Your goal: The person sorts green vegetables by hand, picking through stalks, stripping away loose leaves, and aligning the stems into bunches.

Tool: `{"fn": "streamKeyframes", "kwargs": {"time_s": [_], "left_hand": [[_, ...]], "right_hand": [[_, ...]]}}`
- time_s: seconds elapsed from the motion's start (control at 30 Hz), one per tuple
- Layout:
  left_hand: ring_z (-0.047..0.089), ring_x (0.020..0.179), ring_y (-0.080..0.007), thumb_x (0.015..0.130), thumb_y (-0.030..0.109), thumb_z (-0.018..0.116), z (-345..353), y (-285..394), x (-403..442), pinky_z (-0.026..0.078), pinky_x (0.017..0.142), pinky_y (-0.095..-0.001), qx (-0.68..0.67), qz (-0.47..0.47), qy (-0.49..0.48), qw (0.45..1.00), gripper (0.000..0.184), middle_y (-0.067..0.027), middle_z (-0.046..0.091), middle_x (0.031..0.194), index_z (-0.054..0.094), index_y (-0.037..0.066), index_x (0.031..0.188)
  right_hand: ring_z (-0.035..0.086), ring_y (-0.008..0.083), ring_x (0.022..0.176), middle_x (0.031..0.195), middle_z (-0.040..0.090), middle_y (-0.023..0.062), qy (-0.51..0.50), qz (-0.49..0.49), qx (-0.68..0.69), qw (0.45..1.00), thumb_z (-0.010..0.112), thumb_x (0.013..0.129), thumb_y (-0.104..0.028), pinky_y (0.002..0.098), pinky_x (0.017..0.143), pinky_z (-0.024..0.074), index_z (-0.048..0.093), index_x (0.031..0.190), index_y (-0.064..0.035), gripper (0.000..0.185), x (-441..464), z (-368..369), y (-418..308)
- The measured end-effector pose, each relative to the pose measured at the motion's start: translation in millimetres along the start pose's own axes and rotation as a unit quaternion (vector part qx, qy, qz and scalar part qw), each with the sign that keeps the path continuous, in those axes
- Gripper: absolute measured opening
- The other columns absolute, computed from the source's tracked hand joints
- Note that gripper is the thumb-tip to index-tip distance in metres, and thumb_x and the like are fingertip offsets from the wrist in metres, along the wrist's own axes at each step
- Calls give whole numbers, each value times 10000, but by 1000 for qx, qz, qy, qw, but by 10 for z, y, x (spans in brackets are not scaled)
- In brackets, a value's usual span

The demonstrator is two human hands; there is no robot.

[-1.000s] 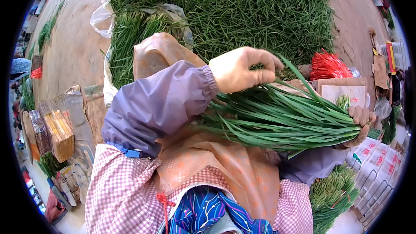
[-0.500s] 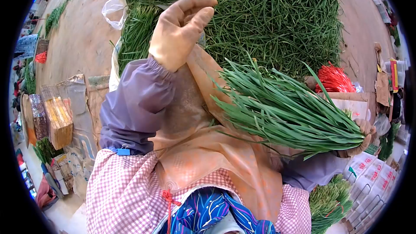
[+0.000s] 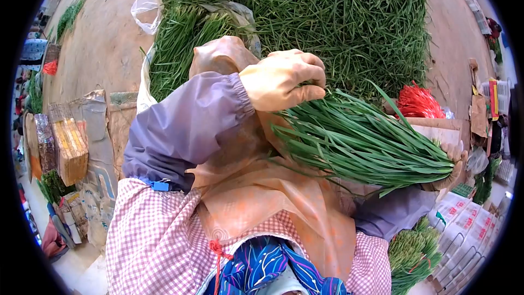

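My right hand (image 3: 452,164) is closed around the stem ends of a bunch of garlic chives (image 3: 365,145), at the right. The long green leaves fan out to the left across my lap. My left hand (image 3: 289,78), gloved, is just above the leaf tips with its fingers loosely curled and the thumb a little apart. No object shows between them, and whether it touches the leaves is unclear. Behind it spreads a large heap of loose chives (image 3: 344,27). More chives (image 3: 177,49) lie lined up in a white plastic bag (image 3: 146,11) at the left.
Red ties (image 3: 420,101) lie beside a cardboard piece (image 3: 436,125) on the right. A tied chive bundle (image 3: 412,254) sits by my right side. At the left are a wrapped box (image 3: 70,153) and flattened cardboard (image 3: 123,125). An orange apron (image 3: 273,196) covers my lap.
My left hand has come down and to the right, from above the heap to the leaf tips. The right hand still holds the chives, shifted slightly left and up.
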State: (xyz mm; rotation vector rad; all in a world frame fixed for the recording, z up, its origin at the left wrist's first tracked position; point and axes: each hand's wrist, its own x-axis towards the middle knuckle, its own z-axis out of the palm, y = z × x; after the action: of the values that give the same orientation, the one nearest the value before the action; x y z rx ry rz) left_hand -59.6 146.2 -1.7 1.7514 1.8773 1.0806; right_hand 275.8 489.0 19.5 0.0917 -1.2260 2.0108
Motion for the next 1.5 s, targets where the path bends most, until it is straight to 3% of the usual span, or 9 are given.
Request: {"fn": "streamKeyframes", "kwargs": {"time_s": [0.23, 0.47, 0.7, 0.87, 0.93, 1.0, 1.1, 1.2, 1.5], "left_hand": [[538, 901, -104, 990, 271, 527, -1, -24, 19, 523, 704, -248, -241, -216, 96, 941, 270, -17, 571, 995, 637, 49, 1097], [523, 894, -90, 1004, 307, 509, 32, 110, 53, 475, 885, -254, -340, -344, 259, 836, 307, -19, 609, 1010, 639, 40, 1082], [595, 982, -144, 981, 249, 560, 81, -173, 27, 486, 915, -290, -534, -284, 448, 658, 265, -72, 639, 1063, 595, -5, 1049], [632, 890, -137, 908, 117, 637, -8, 272, -50, 512, 783, -258, -219, -173, 424, 862, 258, -89, 667, 968, 606, 3, 1137], [646, 673, -155, 916, 95, 602, -171, 487, -131, 518, 611, -269, -24, -12, 205, 978, 266, -92, 663, 790, 620, 1, 1164], [578, 493, -190, 883, 92, 590, 161, 457, -143, 471, 467, -310, -39, 120, 172, 977, 285, -66, 572, 609, 649, 52, 1159], [556, 496, -233, 750, 115, 605, 403, 646, -153, 467, 457, -371, 137, 75, -25, 987, 530, -45, 510, 591, 577, 178, 1275], [658, 676, -330, 777, 155, 597, 577, 724, -44, 515, 563, -461, 99, -17, -186, 977, 397, -119, 626, 709, 574, 131, 1173], [621, 651, -279, 909, 170, 600, 408, 541, -396, 488, 600, -371, -74, -144, -7, 987, 127, -120, 614, 704, 618, 46, 924]], "right_hand": [[419, 148, 860, 844, 395, -21, 93, 13, -32, 995, 532, 948, -135, 335, 858, 379, 552, 1180, -84, 239, 0, 211, 110], [566, 198, 891, 925, 603, 31, 148, 51, -69, 985, 584, 921, -98, 391, 874, 487, 610, 1141, -100, 221, 63, 313, 282], [581, 215, 895, 923, 623, 51, 221, 77, -45, 971, 596, 899, -68, 401, 837, 519, 581, 1123, -92, 225, 81, 364, 423], [587, 202, 888, 912, 623, 58, 240, 125, -40, 962, 579, 916, -96, 396, 886, 502, 598, 1052, -63, 141, 78, 168, 371], [591, 202, 889, 911, 627, 56, 256, 108, -38, 960, 583, 916, -99, 397, 886, 503, 603, 1042, -64, 132, 83, 223, 398], [606, 226, 874, 908, 642, 75, 266, 93, -25, 959, 588, 899, -56, 398, 838, 531, 591, 1110, -75, 212, 90, 227, 416], [597, 222, 876, 917, 633, 72, 263, 91, -29, 960, 591, 896, -55, 394, 836, 529, 591, 1105, -75, 209, 107, 301, 453], [587, 219, 880, 927, 624, 69, 261, 90, -24, 961, 595, 893, -51, 390, 835, 527, 591, 1099, -76, 208, 96, 319, 446], [601, 228, 853, 893, 629, 83, 280, 85, -42, 955, 589, 895, -52, 395, 799, 540, 596, 1076, -77, 183, 98, 286, 456]]}}
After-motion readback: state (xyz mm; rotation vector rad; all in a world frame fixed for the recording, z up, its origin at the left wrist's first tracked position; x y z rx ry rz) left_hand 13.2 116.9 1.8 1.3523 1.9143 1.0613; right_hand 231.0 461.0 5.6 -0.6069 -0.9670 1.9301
